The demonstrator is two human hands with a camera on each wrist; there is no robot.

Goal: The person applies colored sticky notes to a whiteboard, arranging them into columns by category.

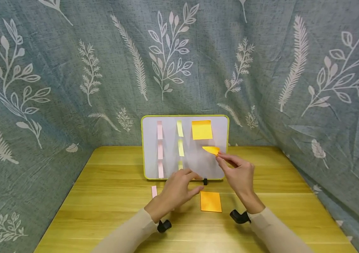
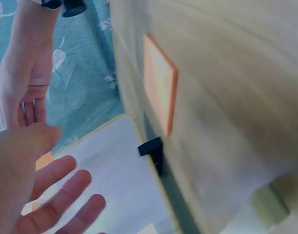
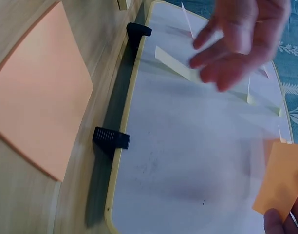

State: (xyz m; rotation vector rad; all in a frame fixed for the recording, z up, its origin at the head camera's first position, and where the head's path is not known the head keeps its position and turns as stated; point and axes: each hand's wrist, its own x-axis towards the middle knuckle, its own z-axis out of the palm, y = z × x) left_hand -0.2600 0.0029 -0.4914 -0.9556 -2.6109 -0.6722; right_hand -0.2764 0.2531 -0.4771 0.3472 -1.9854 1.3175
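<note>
My right hand (image 1: 239, 174) pinches a single orange sticky note (image 1: 210, 150) in front of the right part of a whiteboard (image 1: 195, 165). The note (image 3: 279, 178) looks bent in the head view. Above it, another orange-yellow sticky note (image 1: 202, 130) is stuck on the board. My left hand (image 1: 177, 188) hovers before the board's lower edge, fingers loosely bent and holding nothing. In the left wrist view its fingers (image 2: 71, 170) are spread apart. An orange sticky note pad (image 1: 211, 201) lies on the table between the hands.
Pink strips (image 1: 160, 149) and pale yellow strips (image 1: 181, 147) hang in two columns on the board. Black feet (image 3: 111, 138) support its lower edge. A pink strip pad (image 1: 154, 191) lies on the wooden table (image 1: 110, 196), partly behind my left arm. Patterned curtain (image 1: 198, 70) surrounds the table.
</note>
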